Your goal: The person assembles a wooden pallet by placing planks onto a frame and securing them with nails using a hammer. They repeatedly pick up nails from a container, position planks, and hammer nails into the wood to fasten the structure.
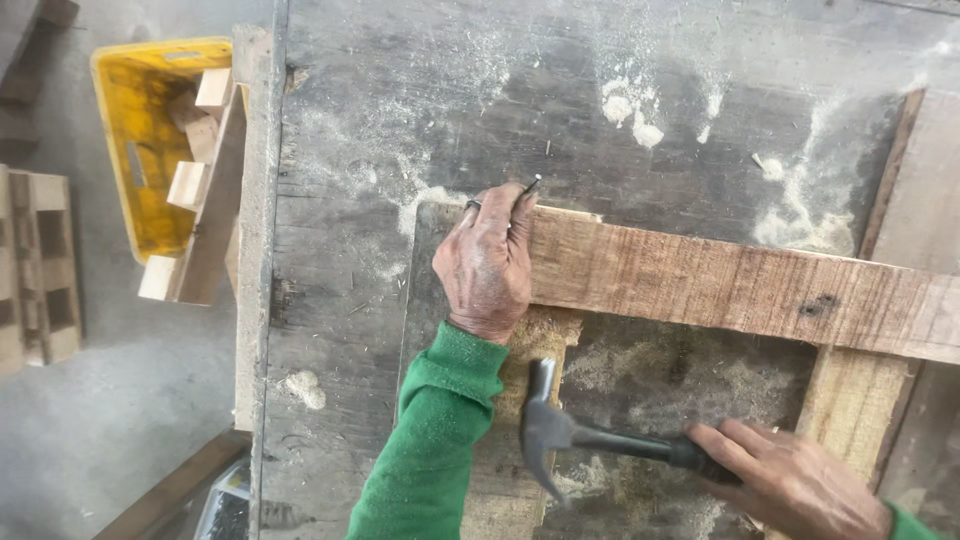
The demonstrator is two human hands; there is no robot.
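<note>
While my left hand [487, 262] is pinching the nail [528, 187] at the plank's [740, 285] end, my right hand [790, 485], gripping the hammer [560, 435], is waiting at six o'clock.

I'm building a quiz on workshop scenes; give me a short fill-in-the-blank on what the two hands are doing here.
1. The right hand grips a black ____ by its handle.
2. The left hand pinches a ____ at the end of the wooden plank.
3. The left arm wears a ____ sleeve.

Missing words: hammer; nail; green
</note>
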